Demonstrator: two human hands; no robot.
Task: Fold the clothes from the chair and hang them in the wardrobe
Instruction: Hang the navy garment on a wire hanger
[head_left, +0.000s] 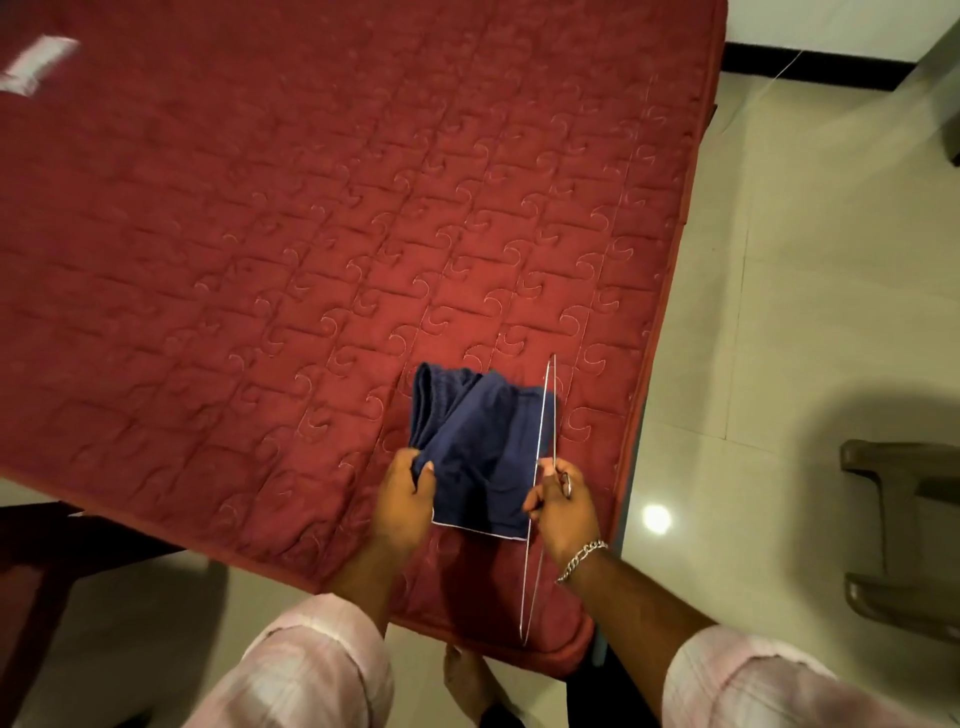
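A folded navy blue garment (480, 447) lies near the corner of the red quilted mattress (291, 234). My left hand (405, 493) grips the garment's left edge, lifting it a little. My right hand (561, 506) holds a thin metal wire hanger (540, 499) by its middle, standing edge-on to the camera at the garment's right edge. The garment's right side passes behind the hanger's wires; I cannot tell whether it is threaded through.
A brown plastic chair (898, 525) stands on the tiled floor at the right. Dark wooden furniture (31, 577) sits at the lower left beside the bed. A blurred white object (36, 65) lies on the mattress at the far left. My bare foot (470, 680) is below the mattress corner.
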